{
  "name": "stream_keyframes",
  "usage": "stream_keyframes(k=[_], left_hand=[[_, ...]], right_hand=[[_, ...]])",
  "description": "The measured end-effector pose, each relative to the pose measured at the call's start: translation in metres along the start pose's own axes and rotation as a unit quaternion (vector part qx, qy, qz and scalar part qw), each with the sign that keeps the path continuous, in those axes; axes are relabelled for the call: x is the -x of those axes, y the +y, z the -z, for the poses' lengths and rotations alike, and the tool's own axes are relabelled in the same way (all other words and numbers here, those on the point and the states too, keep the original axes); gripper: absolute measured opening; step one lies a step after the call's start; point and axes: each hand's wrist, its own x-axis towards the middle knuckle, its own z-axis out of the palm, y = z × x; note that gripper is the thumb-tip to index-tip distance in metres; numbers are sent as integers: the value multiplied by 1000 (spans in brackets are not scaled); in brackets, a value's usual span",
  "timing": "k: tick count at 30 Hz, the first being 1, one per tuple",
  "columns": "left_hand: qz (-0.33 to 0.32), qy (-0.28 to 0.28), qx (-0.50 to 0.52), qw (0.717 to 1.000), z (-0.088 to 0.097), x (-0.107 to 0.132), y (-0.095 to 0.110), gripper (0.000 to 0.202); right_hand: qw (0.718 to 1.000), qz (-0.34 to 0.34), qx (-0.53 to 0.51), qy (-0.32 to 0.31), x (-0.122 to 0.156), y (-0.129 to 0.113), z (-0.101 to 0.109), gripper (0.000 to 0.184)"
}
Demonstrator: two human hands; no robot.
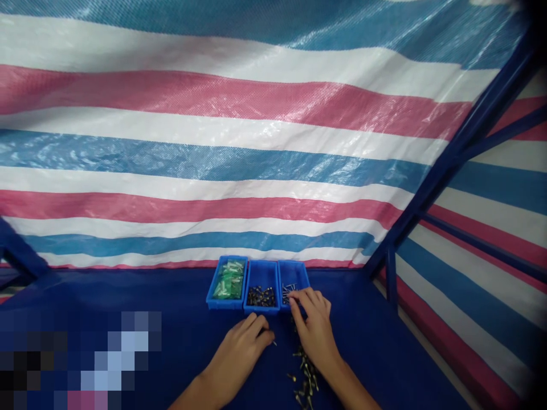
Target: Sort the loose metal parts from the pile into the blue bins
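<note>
My left hand [240,352] hovers over the blue table top, thumb and fingers pinched together. A thin silver pin [274,343] sticks out from its fingertips. At the right-hand blue bin [294,269], my right hand [314,322] has its thumb and index finger brought together over several silver pins [288,291]. Whatever lies between those fingertips is too small to make out. Beside it, the middle blue bin [262,270] contains dark, brassy small parts [261,296]. A loose trail of brassy pieces with thin shanks [305,376] lies under and beside my right wrist.
The left blue bin [209,299] carries small green-and-clear packets [231,280]. All three bins stand side by side near the back edge of the blue table [171,336]. Striped sheeting [213,210] hangs behind, with a blue metal frame [421,199] at right. The lower left is pixelated.
</note>
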Motion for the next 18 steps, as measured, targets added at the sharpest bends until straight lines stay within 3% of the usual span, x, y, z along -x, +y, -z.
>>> stream_keyframes(k=[9, 18], left_hand=[[23, 87, 132, 987, 12, -5, 8, 16], [49, 138, 211, 966, 5, 4, 2, 21]], right_hand=[[1000, -2, 10, 2, 0, -2, 2, 21], [1000, -12, -7, -8, -1, -2, 2, 21]])
